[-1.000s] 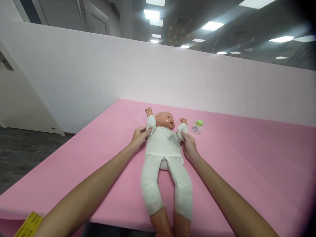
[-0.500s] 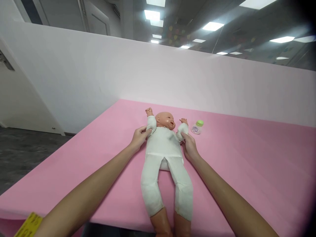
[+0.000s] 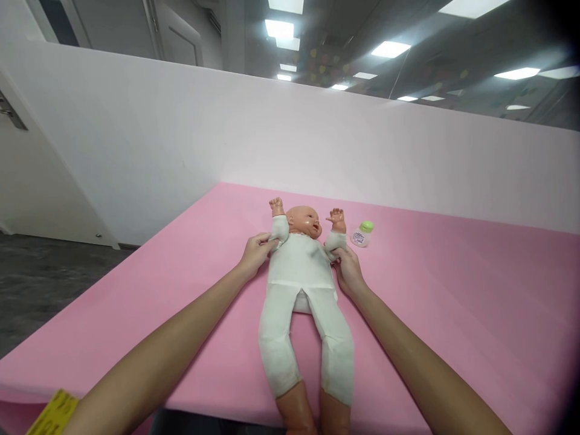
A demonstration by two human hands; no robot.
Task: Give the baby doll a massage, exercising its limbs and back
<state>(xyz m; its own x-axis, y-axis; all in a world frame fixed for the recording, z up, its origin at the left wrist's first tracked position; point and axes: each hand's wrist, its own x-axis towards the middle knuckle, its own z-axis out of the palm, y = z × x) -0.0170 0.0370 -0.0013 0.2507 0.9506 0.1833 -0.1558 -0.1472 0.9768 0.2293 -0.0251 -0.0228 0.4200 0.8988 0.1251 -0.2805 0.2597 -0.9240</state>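
A baby doll (image 3: 301, 266) with a white cloth body lies on its back, its head away from me and its face turned to the right. Both of its arms are bent up beside the head. My left hand (image 3: 259, 252) pinches the cloth of the doll's arm on the left, near the elbow. On the other side, my right hand (image 3: 348, 266) grips the doll's other arm low down, with the fingers partly hidden behind it. The doll's feet run out of view at the bottom.
A small clear bottle with a green cap (image 3: 363, 234) stands right of the doll's raised hand. The pink table (image 3: 453, 290) meets a white partition (image 3: 362, 145) at the back. A yellow tape or label (image 3: 53, 414) shows at the lower left.
The doll's arm in my right hand has turned upward, so its hand now points up with the fingers spread. The other doll arm has shifted slightly to the right.
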